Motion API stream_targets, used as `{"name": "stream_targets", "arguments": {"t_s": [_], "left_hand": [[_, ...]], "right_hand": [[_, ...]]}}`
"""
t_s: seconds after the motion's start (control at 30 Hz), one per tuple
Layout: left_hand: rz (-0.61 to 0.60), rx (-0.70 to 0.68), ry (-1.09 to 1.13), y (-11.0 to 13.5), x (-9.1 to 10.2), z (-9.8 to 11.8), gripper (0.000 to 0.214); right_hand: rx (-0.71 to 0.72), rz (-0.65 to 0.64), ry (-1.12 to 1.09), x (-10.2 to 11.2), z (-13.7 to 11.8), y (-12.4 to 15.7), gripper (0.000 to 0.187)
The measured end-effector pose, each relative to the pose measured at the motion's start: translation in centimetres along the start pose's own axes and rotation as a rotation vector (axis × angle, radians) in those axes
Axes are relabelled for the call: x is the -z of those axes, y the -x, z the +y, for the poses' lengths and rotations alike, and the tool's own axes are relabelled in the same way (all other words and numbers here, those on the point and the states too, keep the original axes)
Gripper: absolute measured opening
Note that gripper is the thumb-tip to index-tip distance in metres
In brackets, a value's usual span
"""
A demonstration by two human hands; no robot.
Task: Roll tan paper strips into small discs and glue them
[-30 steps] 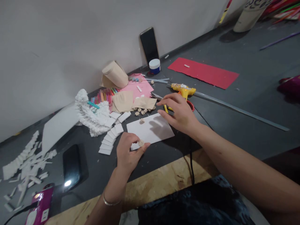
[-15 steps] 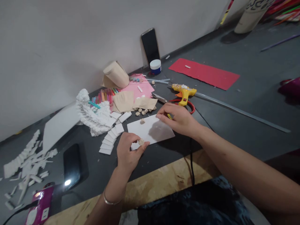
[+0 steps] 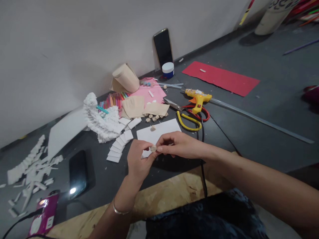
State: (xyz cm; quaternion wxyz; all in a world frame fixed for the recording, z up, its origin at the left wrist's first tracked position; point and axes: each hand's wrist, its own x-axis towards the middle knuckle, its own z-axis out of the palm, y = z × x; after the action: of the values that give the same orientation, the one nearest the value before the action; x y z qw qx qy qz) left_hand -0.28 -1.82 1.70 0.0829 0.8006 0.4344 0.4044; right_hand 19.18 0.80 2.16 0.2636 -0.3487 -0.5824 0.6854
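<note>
Both left fingers and right fingers pinch a beige roll; cup lettering is unreadable.

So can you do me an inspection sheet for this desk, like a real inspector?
Surface: dark tabletop, white scraps scattered at the left.
Things in use: small beige roll, held up near the white sheet; another beige piece lies on that sheet.
Clutter: scissors lie partly under the yellow glue gun.
Hands: left hand pinches the roll in its fingers; right hand is at its edge, contact unclear.
Cables: black cable from the glue gun crosses the wooden strip; another runs to a magenta box.
Surroundings: pale wall behind, phone leaning against it.
</note>
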Motion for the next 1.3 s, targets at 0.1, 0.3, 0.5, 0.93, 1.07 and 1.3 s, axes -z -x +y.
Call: {"name": "stream_targets", "arguments": {"t_s": [0.1, 0.3, 0.5, 0.93, 1.07, 1.3], "left_hand": [[-0.02, 0.025, -0.008, 0.1, -0.1, 0.0, 0.016], [-0.062, 0.063, -0.004, 0.2, -0.1, 0.0, 0.023], [-0.045, 0.063, 0.05, 0.3, -0.3, 0.2, 0.018], [-0.023, 0.19, 0.17, 0.4, -0.7, 0.5, 0.017], [-0.044, 0.177, 0.211, 0.4, -0.7, 0.5, 0.02], [-0.049, 0.186, 0.229, 0.3, -0.6, 0.6, 0.017]], "right_hand": [[-0.005, 0.035, -0.019, -0.2, 0.1, -0.1, 0.022], [0.018, 0.096, -0.048, 0.0, 0.2, -0.4, 0.018], [0.023, 0.085, -0.03, 0.3, 0.9, -0.5, 0.02], [0.034, 0.032, -0.025, 0.6, 1.0, -0.6, 0.026], [0.027, 0.005, -0.054, 0.5, 0.6, -0.5, 0.026], [0.023, 0.0, -0.078, 0.4, 0.5, -0.4, 0.023]]}}
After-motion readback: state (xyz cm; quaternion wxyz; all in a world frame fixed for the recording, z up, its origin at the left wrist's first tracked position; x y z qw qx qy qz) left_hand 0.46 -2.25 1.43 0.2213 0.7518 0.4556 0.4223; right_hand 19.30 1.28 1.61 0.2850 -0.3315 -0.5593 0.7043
